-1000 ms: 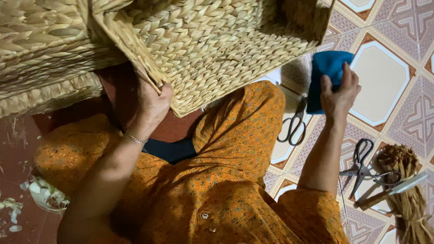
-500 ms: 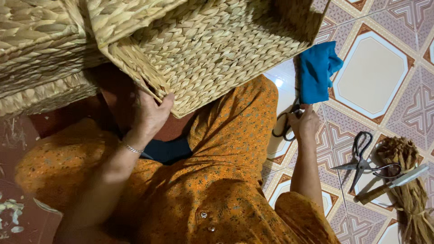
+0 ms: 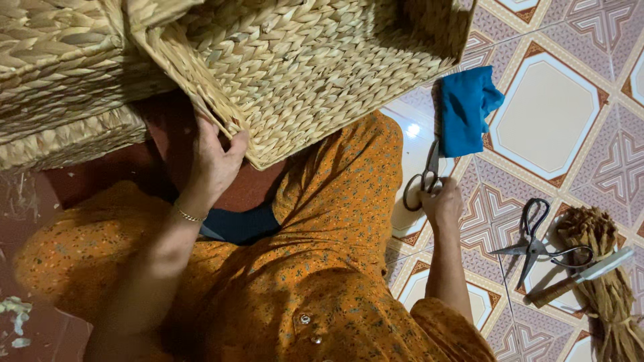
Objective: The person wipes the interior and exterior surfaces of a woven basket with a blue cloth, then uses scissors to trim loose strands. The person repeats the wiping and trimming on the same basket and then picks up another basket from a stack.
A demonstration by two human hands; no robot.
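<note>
A large woven straw basket (image 3: 302, 74) rests tilted over my lap and fills the top of the view. My left hand (image 3: 211, 161) grips its lower rim, thumb on the outside and fingers curled under the edge. My right hand (image 3: 441, 201) is down on the tiled floor beside my right knee, fingers closed on the loop handles of a pair of dark scissors (image 3: 424, 175). The scissor blades point away toward a crumpled blue cloth (image 3: 466, 107), which lies loose on the floor just beyond them.
A second pair of scissors (image 3: 537, 243) lies on the patterned tiles (image 3: 547, 114) to the right. Beside it are a wooden-handled knife (image 3: 585, 273) and a bundle of dried straw fibre (image 3: 604, 281). Straw scraps (image 3: 13, 316) litter the reddish floor at bottom left.
My right hand let go of the blue cloth, which now lies on the floor, and dropped down onto the scissors. My left hand kept its grip on the basket rim.
</note>
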